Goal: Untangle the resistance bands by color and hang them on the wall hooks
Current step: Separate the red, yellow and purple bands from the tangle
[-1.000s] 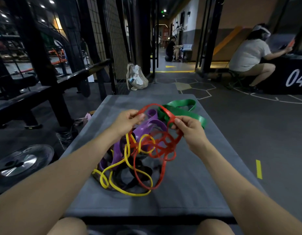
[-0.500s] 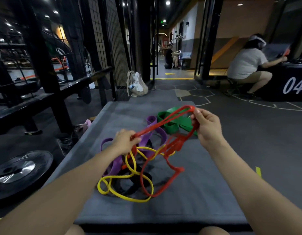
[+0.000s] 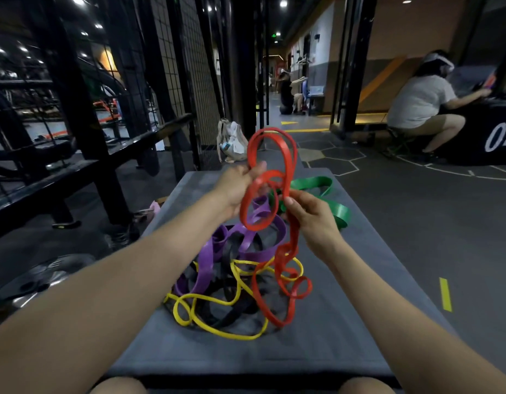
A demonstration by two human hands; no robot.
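A tangle of resistance bands lies on a grey mat. Both hands lift the red band above the pile. My left hand pinches one of its upper loops. Lower and to the right, my right hand grips the strand that hangs down. The red band's lower coils still rest on the pile, looped through the yellow band. The purple band and black band lie underneath. Behind my right hand, the green band lies on the mat. No wall hooks are in view.
A black metal rack and bench stand to the left, with a weight plate on the floor. A pale bag sits beyond the mat. A seated person is at the far right, another down the corridor.
Both hands have raised the red band higher, so it now hangs upright instead of stretched sideways. My left hand rose and my right hand came in below it.
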